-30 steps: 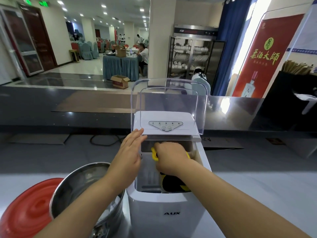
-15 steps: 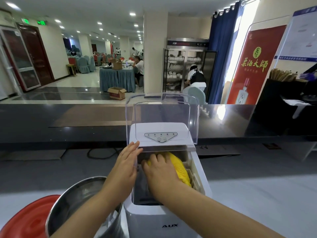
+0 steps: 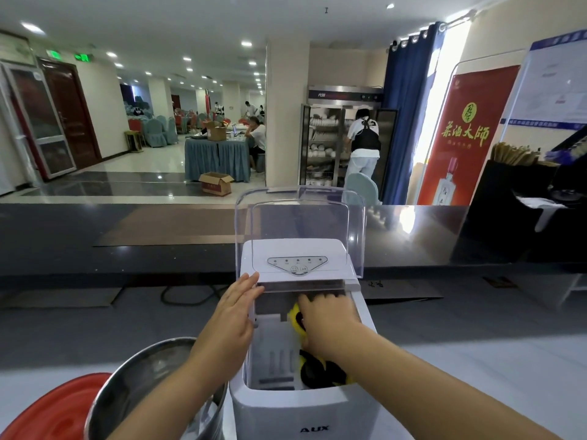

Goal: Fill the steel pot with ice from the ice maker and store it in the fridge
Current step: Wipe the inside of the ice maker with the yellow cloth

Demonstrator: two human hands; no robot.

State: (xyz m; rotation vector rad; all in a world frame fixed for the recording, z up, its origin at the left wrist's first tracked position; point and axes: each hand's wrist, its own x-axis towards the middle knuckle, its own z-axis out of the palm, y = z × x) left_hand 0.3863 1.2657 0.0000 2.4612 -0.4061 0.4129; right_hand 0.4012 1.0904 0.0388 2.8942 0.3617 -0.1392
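Scooping step. Left hand [image 3: 233, 312] lies flat, fingers straight, steadying the ice maker [image 3: 305, 408] and holding nothing. Right hand [image 3: 327, 325] is down in the bin over a yellow scoop [image 3: 294, 315] — grip hidden, can't tell. Pot [image 3: 139, 373] sits just left — next, carry a scoopful across.

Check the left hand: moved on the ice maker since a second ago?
No. The left hand still rests on the upper left edge of the ice maker, fingertips beside the lower left corner of the control panel, as before.
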